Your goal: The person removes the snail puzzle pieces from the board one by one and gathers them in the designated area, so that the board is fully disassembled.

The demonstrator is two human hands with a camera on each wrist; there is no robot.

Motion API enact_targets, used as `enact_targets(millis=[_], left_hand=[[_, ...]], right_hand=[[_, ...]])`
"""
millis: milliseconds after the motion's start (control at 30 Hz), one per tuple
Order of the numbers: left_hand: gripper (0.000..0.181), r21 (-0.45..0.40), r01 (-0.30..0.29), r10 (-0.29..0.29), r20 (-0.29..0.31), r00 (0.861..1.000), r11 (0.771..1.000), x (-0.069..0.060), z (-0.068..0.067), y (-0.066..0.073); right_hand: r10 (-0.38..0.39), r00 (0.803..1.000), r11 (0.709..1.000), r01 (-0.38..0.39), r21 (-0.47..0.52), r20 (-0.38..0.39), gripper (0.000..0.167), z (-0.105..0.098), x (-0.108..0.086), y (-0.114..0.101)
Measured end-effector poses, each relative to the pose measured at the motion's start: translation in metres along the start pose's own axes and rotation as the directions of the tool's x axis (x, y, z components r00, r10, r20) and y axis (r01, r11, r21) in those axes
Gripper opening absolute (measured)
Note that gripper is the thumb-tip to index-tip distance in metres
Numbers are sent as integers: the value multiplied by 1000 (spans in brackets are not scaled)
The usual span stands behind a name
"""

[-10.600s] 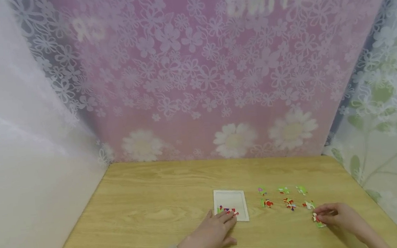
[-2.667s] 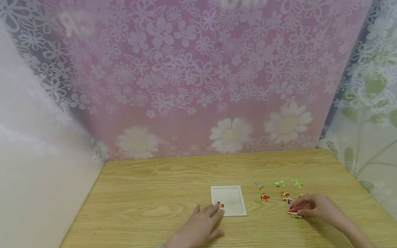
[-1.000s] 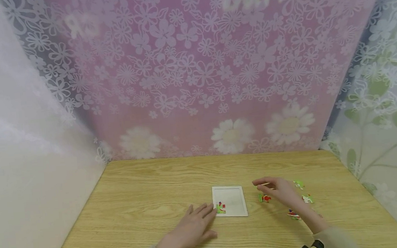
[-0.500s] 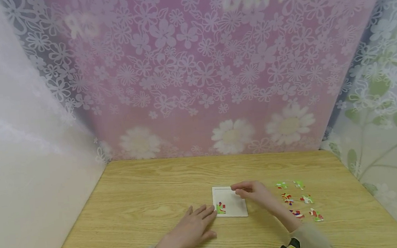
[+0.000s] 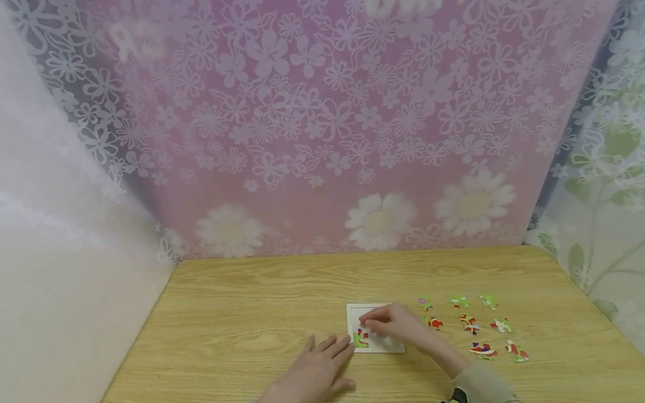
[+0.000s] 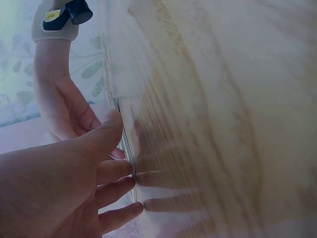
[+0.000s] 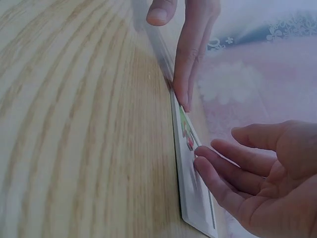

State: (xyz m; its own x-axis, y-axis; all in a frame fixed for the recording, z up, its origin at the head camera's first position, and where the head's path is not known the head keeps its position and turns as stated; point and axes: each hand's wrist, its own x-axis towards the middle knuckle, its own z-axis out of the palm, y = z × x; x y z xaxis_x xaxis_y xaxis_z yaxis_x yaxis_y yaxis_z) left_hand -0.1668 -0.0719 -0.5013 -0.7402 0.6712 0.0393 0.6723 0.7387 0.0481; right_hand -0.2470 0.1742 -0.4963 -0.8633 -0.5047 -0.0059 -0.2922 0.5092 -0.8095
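A white puzzle tray (image 5: 378,351) lies on the wooden table, with one green, red and white jigsaw piece (image 5: 360,339) in its near left corner. My left hand (image 5: 311,372) lies flat beside the tray, its fingertips touching the tray's left edge. Above the tray is my right hand (image 5: 399,328), fingers loosely bent and pointing down at the jigsaw piece. In the right wrist view, nothing shows between the right fingers (image 7: 205,171), which reach close to the tray's surface; whether they touch it I cannot tell.
Right of the tray several loose jigsaw pieces (image 5: 469,324) lie in rows, the nearest ones red and white (image 5: 482,350). A pink flowered curtain (image 5: 319,163) hangs behind the table, and a pale wall (image 5: 47,283) stands at the left.
My right hand set a red piece down on the table, then moved left from the loose pieces to over the tray. The tray held more pieces about ten seconds ago. The left hand stays beside it.
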Motion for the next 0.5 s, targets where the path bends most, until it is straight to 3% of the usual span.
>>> enact_targets(millis=[167, 500], left_hand=[[67, 9, -5, 5, -7, 1000, 1000, 1, -1, 0], [66, -5, -7, 7, 14, 1000, 1000, 2, -2, 0]], right_hand=[[-25, 999, 999, 24, 21, 29, 28, 4, 2, 0], [-33, 999, 999, 33, 23, 10, 27, 7, 4, 0]])
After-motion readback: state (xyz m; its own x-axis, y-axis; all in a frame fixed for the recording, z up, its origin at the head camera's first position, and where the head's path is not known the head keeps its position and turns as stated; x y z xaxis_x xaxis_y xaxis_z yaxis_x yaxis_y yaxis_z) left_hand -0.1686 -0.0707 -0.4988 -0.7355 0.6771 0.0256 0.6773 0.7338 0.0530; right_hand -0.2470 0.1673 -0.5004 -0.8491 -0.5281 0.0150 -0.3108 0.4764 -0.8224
